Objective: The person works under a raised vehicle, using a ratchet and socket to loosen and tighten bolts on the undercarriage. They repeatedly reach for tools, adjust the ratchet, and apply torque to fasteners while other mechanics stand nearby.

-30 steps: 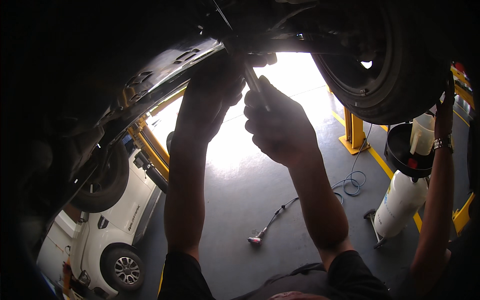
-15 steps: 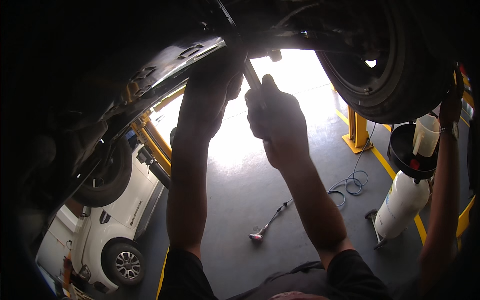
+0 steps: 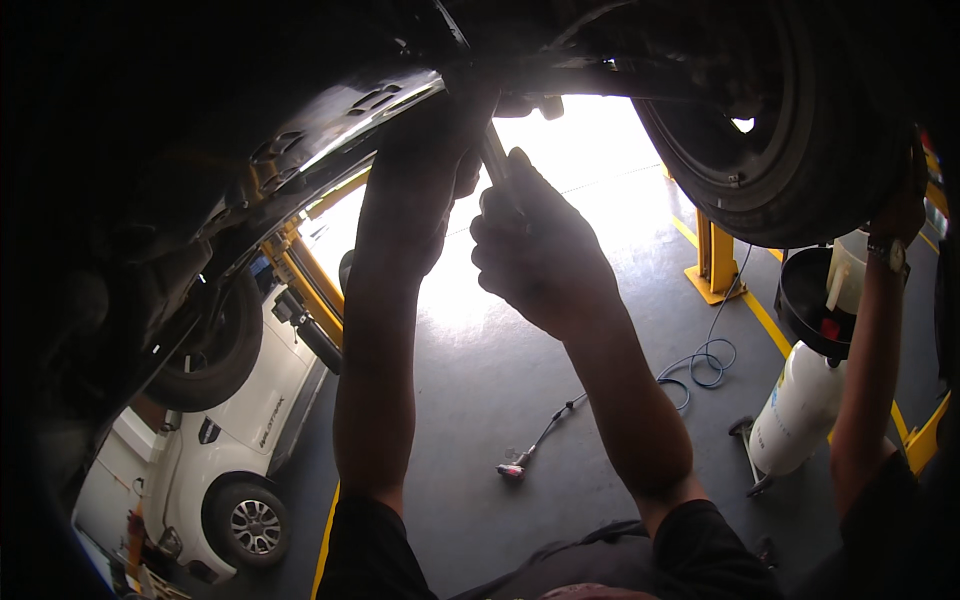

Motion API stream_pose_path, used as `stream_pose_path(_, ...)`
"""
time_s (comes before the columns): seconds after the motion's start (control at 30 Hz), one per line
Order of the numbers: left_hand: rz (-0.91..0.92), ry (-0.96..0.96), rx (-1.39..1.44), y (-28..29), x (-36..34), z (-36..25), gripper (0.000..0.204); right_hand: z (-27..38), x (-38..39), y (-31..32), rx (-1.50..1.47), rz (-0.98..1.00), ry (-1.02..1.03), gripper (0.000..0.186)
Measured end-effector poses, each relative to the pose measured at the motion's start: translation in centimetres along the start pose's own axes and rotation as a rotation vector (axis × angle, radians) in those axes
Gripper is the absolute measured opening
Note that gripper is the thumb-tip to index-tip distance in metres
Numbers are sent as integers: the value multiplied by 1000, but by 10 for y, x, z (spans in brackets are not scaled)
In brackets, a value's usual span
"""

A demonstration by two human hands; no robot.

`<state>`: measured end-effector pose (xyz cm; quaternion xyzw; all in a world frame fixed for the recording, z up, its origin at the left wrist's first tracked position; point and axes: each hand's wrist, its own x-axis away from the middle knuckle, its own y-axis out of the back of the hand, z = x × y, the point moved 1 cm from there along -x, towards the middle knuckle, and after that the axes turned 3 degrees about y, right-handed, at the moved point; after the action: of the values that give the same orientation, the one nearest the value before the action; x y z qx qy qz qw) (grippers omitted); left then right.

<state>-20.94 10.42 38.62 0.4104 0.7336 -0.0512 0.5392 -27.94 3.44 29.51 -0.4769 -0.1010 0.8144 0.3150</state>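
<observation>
Both my arms reach up under a raised vehicle's dark underside [image 3: 330, 120]. My right hand [image 3: 545, 250] is closed round the lower end of a straight metal tool handle [image 3: 494, 155], which slants up to the left into shadow. Its upper end is hidden, so the kind of tool cannot be made out. My left hand [image 3: 430, 190] is raised just left of the handle, close under the underside. It is nearly black against the bright floor; its fingers look curled, and what they hold is hidden.
A vehicle wheel [image 3: 760, 200] hangs at upper right, with a co-worker's hand [image 3: 900, 210] against it. Below stand a white tank [image 3: 795, 410] with a black funnel [image 3: 815, 300] and a yellow lift post [image 3: 714, 255]. An air tool [image 3: 512, 470] with a blue hose lies on the floor. A white vehicle [image 3: 230, 440] is at left.
My right hand and the lower end of the handle have swung slightly left, toward my left arm. My left hand has hardly moved. The co-worker's forearm at the wheel has shifted.
</observation>
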Motion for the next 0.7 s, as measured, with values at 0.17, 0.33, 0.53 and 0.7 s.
stream_pose_path(0.17, -2, 4, 76, -9, -1, 1, 33, -14, 0, -8, 512, -296, 641, 31)
stream_pose_path(0.33, 48, 19, 36, -3, -3, 2, 34, -7, 1, 3, -22, 27, 41, 26)
stream_pose_path(0.53, 26, 12, 87, 3, -3, 4, 26, 7, -11, 28, -58, 117, 71, 21)
stream_pose_path(0.7, -88, 250, 180, -11, 0, -5, 24, -11, -2, 4, 746, -298, 734, 22)
